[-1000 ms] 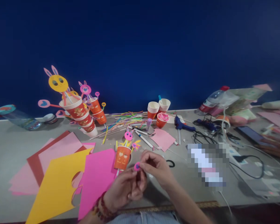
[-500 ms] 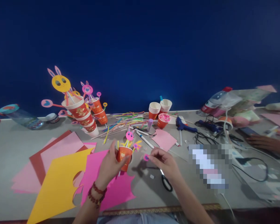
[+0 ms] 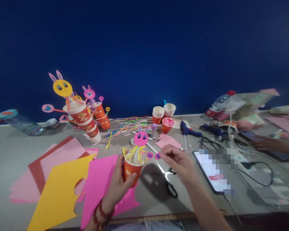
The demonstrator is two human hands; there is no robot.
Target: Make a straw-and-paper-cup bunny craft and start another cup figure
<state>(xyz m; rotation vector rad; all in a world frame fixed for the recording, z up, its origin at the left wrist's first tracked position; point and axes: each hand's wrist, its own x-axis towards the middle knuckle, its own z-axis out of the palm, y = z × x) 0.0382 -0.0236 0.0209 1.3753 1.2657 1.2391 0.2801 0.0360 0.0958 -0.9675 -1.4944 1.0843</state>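
Orange paper cup (image 3: 133, 167) clasped by the left hand (image 3: 118, 182), small pink disc (image 3: 158, 156) pinched by the right hand (image 3: 179, 163), above a grey table (image 3: 159, 205).
The two hands are apart; the right holds its disc just beside a matching disc (image 3: 149, 155) near the cup's rim. A pink rabbit head (image 3: 141, 139) rises from the cup. Scissors (image 3: 167, 175) lie beside the right hand, magenta (image 3: 100, 183) and yellow sheets (image 3: 60, 189) to the left. Farther back: loose coloured sticks (image 3: 128, 122), a blue glue gun (image 3: 188, 130), stacked-cup rabbits (image 3: 80, 116), then a dark blue wall (image 3: 144, 57).
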